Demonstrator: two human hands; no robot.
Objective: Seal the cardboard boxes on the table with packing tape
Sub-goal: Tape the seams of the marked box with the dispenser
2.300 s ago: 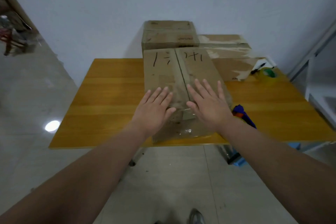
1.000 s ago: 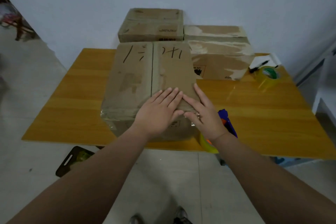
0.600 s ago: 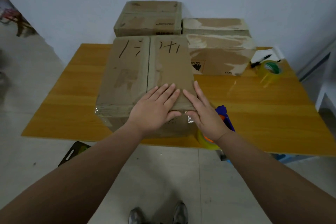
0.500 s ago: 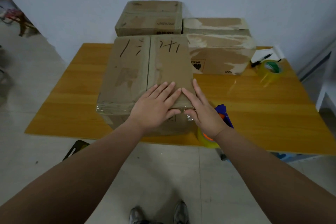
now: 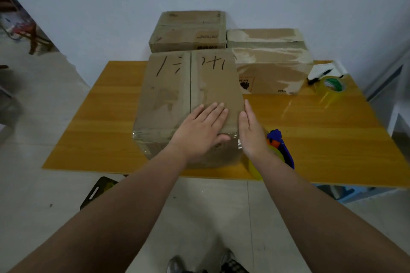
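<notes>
Right now, nearest first: left grip (image 5: pixel 199 132) lies flat, fingers straight, palm down on the front box (image 5: pixel 168 95) top nr its front-right corner, clamped on nothing. Right grip (image 5: pixel 250 137) likewise unclenched, edge-on vs the box's right side. Box sits at the counter (image 5: pixel 328 139) front edge. Prob light-ish; stiff walls, flaps give, front film looks slick, so hold by side walls. Tape dispenser (image 5: pixel 280 146) just right; rear boxes (image 5: pixel 188 33) behind.
</notes>
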